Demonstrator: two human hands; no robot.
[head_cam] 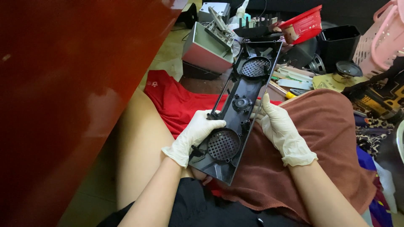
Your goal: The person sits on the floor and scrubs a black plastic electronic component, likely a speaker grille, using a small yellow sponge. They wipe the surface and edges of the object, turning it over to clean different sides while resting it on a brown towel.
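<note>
Already bare of speakers, the black speaker panel [236, 115] lies across the person's lap, its grilles empty. The left hand [193, 135] clasps its nine-o'clock edge; the right hand [281, 128] pinches the three-o'clock edge. A loose speaker driver [347, 70] sits at two o'clock.

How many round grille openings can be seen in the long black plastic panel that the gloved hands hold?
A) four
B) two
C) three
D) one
B: the black plastic panel shows one round grille near its far end and one near its close end, by the left hand, with only a small round mount between them.
</note>
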